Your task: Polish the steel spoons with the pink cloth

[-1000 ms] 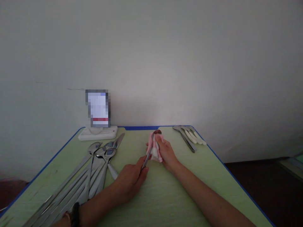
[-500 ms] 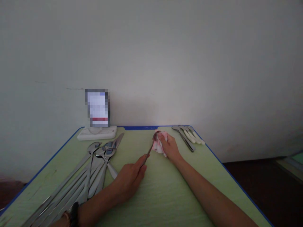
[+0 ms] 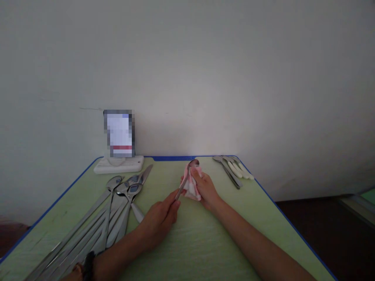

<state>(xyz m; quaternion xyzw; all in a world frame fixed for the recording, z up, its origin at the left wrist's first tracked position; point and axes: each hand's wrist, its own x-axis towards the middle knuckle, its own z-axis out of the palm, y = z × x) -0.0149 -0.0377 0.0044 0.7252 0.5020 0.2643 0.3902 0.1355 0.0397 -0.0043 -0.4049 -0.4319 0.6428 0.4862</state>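
My left hand [image 3: 162, 218] is closed on the handle of a metal spoon [image 3: 194, 162], whose bowl points away from me above the middle of the table. My right hand [image 3: 204, 187] grips a pink and white cloth [image 3: 191, 189], which lies against the spoon's neck just below the bowl. The spoon's bowl shows beyond the cloth's upper edge. To the left of my left hand lies a pile of long metal cutlery [image 3: 99, 218], with spoons and a knife in it; my left forearm hides part of it.
A phone with a blurred screen [image 3: 120, 134] stands on a white base [image 3: 118, 165] at the back left. Metal spoons [image 3: 228, 173] and white-handled cutlery [image 3: 238, 170] lie at the back right of the green table [image 3: 205, 249]. A wall rises behind.
My right hand and the cloth have moved left and slightly nearer, down from the spoon's bowl to its neck. More of the bowl shows. My left hand keeps its hold.
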